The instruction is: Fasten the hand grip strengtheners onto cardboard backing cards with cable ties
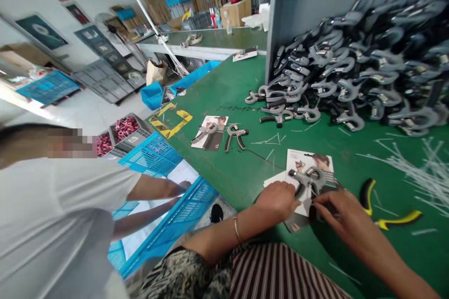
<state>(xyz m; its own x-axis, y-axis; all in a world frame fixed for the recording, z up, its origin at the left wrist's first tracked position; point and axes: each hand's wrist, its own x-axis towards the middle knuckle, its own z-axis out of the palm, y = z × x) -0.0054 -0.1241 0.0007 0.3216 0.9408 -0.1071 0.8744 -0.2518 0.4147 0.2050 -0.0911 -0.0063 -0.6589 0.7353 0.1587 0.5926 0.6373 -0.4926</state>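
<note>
A grey and black hand grip strengthener lies against a printed backing card on the green table, right in front of me. My left hand, with a bracelet at its wrist, is closed on the strengthener's lower left handle and the card. From the right, my right hand pinches at a thin white cable tie between the handles; its tip is partly hidden by the fingers. More card edges show beneath my left hand. Yellow and black pliers lie just right of my right hand.
Many grip strengtheners spill from a tipped grey crate. Loose white ties lie at right. Further left sit a carded strengthener and a bare one. A person in a white shirt reaches into a blue crate beside the table.
</note>
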